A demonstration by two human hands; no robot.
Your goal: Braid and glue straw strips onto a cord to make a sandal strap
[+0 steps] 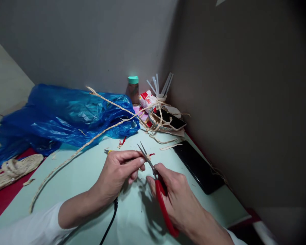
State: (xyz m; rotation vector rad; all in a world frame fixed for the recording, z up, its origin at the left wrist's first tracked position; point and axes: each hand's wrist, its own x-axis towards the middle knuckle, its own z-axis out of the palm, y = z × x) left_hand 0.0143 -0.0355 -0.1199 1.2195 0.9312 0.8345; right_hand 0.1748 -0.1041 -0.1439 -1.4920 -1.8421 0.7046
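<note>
While the red scissors are gripped in the right hand with blades parted, a light, pliable straw strip is pinched near its tip by the left hand's fingers.

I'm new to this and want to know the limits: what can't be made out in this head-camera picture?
- What the left hand pinches: covered by its own fingers.
- Scissors: red handles largely hidden inside the right hand.
- Jar contents: too dark and small.
- Blue plastic bag contents: hidden by the plastic.
- Woven piece: cut off at the left edge.
- Right side: lost in shadow.
</note>
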